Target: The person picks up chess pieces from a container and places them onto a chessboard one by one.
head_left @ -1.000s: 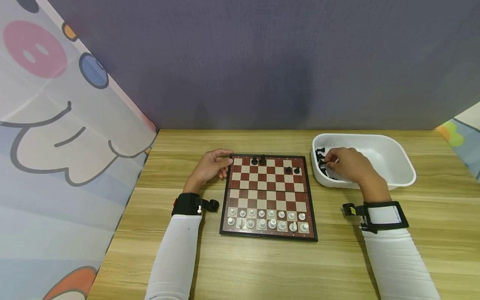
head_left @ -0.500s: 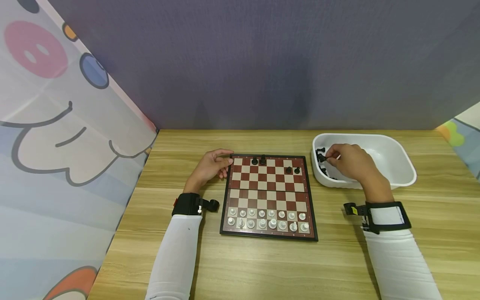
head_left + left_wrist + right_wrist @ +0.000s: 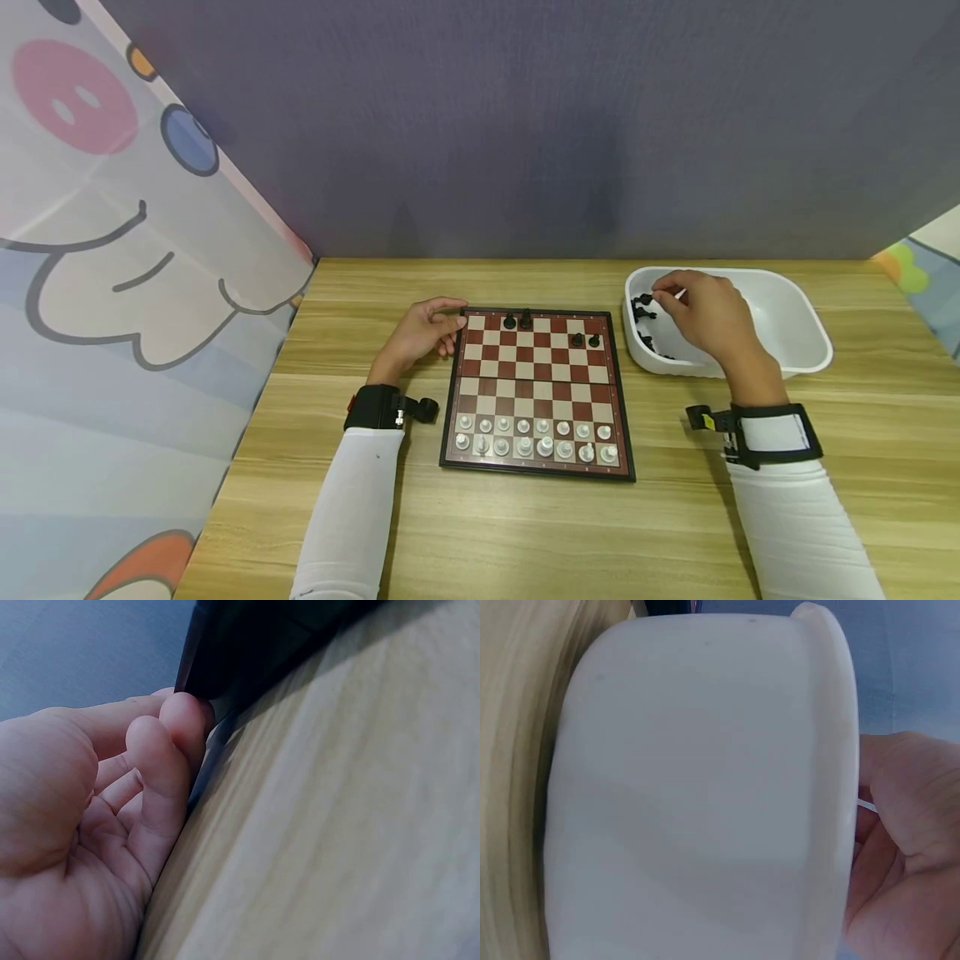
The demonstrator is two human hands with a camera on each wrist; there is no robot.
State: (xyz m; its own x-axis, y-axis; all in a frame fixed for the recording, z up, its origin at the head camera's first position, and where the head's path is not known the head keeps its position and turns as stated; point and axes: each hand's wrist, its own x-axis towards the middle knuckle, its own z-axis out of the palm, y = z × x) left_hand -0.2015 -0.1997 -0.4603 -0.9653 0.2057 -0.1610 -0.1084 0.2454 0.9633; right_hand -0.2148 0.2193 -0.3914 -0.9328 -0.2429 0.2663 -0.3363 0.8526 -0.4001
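On the table lies a chessboard [image 3: 534, 396] with red and cream squares. My left hand [image 3: 420, 333] holds its far left corner between thumb and fingers; in the left wrist view the fingertips [image 3: 184, 720] meet the dark board edge. White chess pieces fill the two near rows. Black pieces [image 3: 517, 320] stand on the far side, in two pairs. Over the white tub [image 3: 813, 346], my right hand [image 3: 708, 317] pinches at a black chess piece [image 3: 644, 299] by the left wall. Other black pieces [image 3: 647, 342] lie below it. The right wrist view shows the tub's outer wall hiding the fingertips.
The wooden table [image 3: 525, 533] ends at a dark grey panel [image 3: 480, 133] behind the board. A wall with cartoon print [image 3: 112, 292] rises on the left. The tub stands right of the board, with a narrow gap between them.
My right hand has shifted slightly away from me inside the tub, from the middle black pieces to the farthest one. The black pieces there lie differently. My left hand stays at the board corner.
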